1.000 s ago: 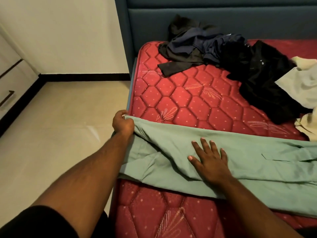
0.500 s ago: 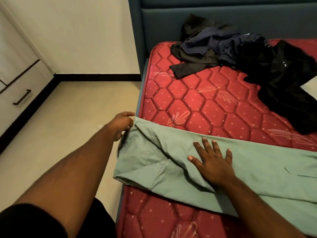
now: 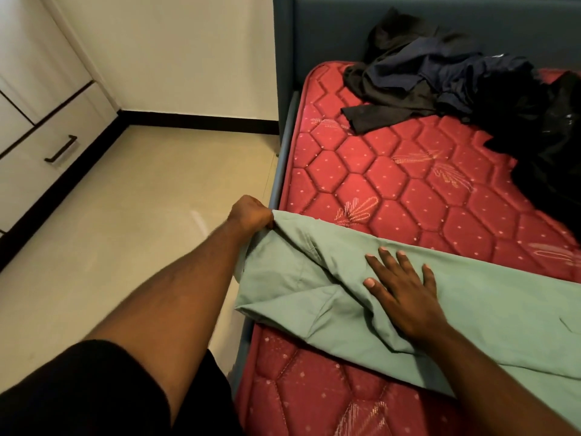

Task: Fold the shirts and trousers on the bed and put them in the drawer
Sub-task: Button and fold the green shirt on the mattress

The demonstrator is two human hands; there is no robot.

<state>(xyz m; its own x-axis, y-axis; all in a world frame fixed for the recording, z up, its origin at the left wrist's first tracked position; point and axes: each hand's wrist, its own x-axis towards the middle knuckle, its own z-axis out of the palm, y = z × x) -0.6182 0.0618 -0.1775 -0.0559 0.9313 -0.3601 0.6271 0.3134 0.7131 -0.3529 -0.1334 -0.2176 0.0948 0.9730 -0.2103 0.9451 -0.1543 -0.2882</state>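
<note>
Red bed [image 3: 393,190]: left hand [image 3: 251,215] fingers clamped on green trousers [image 3: 314,278], right hand [image 3: 405,294] flat, fingers apart; hem overhangs, might slip floorward.

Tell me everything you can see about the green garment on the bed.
The green garment is plain, matte woven-looking cloth, laid lengthwise across the red mattress near its foot, creased and partly folded, its end overhanging the bed's edge. The left hand grips that end; the right hand presses flat on its middle.
</note>
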